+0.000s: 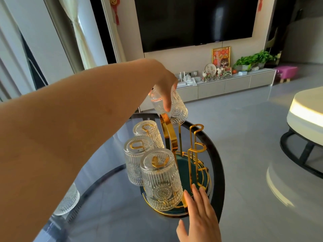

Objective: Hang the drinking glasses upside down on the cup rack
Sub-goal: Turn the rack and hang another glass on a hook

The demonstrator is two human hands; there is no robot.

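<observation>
- Drinking glass (172,107), ribbed and embossed, held upside down and tilted above the far side of the gold cup rack (193,154), mouth pointing down toward the rack's tall gold handle loop (168,130).
- Gripped near its base by the left hand (165,82), fingers wrapped around the wall, one fingertip lying down the side of the glass.
- Right hand (199,213) laid flat at the near edge of the rack's round teal tray (190,170), fingers straight and slightly spread, clasping nothing, apparently steadying the base.
- Three glasses (161,180) already hung mouth-down on the left-hand pegs, gold peg tips showing through their bases.
- Two bare gold pegs (196,135) standing free on the right side; a further far peg possibly hidden behind the held glass, cannot tell.
- One more ribbed glass (69,201) waiting on the dark glass table (108,206), partly hidden under the left forearm.
- Best handled by levelling the glass first, so that the mouth faces straight down over the chosen peg.
- Worth lining the peg tip up with the middle of the opening before lowering, to avoid clinking rim against metal.
- Slow descent advised, keeping clear of the handle loop and the neighbouring hung glass.
- Release only once the base seems to rest on the peg top and the glass hangs without wobble.
- Flat hand best kept on the tray meanwhile, since a light rack could tip under a sideways nudge.
</observation>
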